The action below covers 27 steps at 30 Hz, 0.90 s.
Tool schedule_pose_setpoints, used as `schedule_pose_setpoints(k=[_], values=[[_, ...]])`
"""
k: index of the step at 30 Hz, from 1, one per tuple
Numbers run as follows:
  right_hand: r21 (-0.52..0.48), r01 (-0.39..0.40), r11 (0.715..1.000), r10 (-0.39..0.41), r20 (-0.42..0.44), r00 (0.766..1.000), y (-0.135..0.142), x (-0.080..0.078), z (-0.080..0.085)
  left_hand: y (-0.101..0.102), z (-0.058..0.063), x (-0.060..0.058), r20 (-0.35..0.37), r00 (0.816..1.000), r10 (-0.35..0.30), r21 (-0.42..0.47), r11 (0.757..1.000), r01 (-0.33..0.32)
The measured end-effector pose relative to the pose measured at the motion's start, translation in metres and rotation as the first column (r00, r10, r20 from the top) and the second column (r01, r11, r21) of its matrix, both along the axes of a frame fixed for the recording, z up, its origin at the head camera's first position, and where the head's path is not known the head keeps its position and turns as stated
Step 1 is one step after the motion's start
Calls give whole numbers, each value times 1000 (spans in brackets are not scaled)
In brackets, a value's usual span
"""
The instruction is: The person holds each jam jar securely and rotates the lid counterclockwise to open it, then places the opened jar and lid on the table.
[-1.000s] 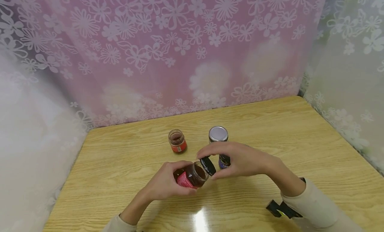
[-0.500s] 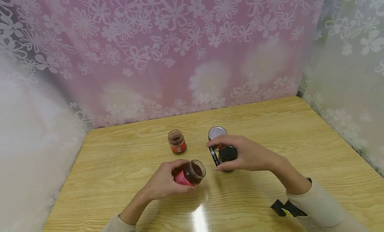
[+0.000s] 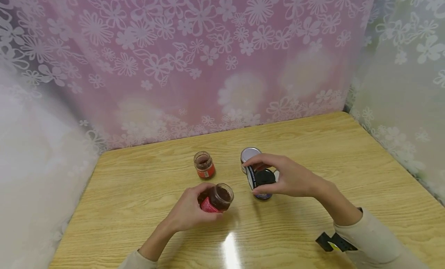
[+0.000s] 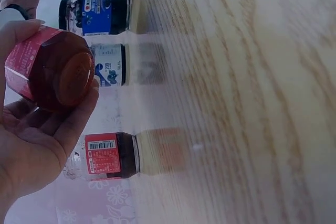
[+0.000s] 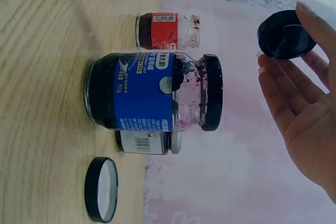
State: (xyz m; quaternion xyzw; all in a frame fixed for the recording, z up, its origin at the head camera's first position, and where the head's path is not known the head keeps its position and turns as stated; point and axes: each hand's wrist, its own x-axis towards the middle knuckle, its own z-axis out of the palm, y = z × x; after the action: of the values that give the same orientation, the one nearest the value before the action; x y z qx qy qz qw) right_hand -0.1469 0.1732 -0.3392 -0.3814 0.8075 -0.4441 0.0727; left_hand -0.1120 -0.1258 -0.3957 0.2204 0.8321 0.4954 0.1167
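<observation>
My left hand (image 3: pixel 189 211) grips an uncapped jam jar (image 3: pixel 212 202) with a pink-red label, held off the table and tilted with its mouth to the right. Between the thumb and fingers of my right hand (image 3: pixel 297 178) is a black jar lid (image 5: pixel 286 34), held on edge. Just beyond that lid stands a blue-labelled jam jar (image 5: pixel 144 90) with its black lid on, partly hidden by the hand in the head view. Behind it is a jar with a silver lid (image 3: pixel 250 153).
A small uncapped jar (image 3: pixel 205 169) with a red label stands at the back left on the wood-grain table (image 3: pixel 139 176). Another black-rimmed lid (image 5: pixel 102 190), white inside, lies near the blue-labelled jar. Patterned curtain (image 3: pixel 222 68) hangs behind the table.
My right hand has carried the black lid away from the jar mouth, rightward to the blue-labelled jar. The jar in my left hand has shifted slightly left and stands a little more upright.
</observation>
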Motion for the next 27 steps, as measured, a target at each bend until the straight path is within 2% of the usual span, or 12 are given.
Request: schedule_pose_setpoints(k=[9,15,16,18,27], values=[[-2,0,1000,0,5,1000,0,0,-6,-3,-9,-7,-26,1000,12,10,1000,-12],[15,-9,1000,9,1,1000,-1,-1,-11,-4,-15,-13,-30,998,61,12,998,-61],[18,-12,1000,12,-3,1000,-1,-2,-11,-3,-10,-12,-23,997,70,17,997,-70],[27,-14,1000,14,-9,1000,-1,-2,-13,-3,-11,-13,-16,997,81,30,996,-80],[32,-24,999,24,-4,1000,-1,-4,-15,-5,-24,-16,-17,997,72,40,997,-72]])
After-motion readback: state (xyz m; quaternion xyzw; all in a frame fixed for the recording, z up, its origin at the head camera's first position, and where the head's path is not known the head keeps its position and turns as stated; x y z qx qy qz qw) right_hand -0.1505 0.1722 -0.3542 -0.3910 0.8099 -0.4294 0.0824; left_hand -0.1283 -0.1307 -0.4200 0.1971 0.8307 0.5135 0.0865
